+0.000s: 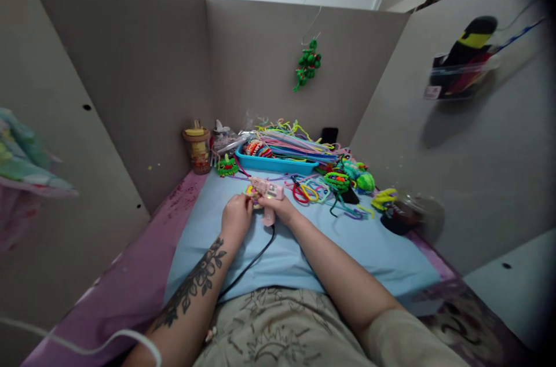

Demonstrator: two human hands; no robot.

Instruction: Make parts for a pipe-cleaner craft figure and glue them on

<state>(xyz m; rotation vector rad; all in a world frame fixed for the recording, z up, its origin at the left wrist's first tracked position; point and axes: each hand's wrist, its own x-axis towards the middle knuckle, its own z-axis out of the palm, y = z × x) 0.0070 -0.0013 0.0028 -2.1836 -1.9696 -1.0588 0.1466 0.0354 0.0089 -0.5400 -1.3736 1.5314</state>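
Observation:
My right hand (282, 208) is closed round a pink hot glue gun (266, 188), whose nozzle points to the left. A black cord (256, 259) runs down from its handle toward my lap. Close beside it, the fingers of my left hand (237, 213) pinch a small colourful craft piece (251, 189) with pink and yellow parts. The gun and my fingers cover much of that piece, so its full shape is hidden. Both hands are just above the light blue cloth (200, 228).
A blue tray (282, 167) full of pipe cleaners (295, 144) stands behind my hands. Red-handled scissors (299, 192) and fuzzy green figures (336, 182) lie to the right. At the left are a cup (200, 153) and a green figure (227, 166). Grey panels (269, 66) enclose the table.

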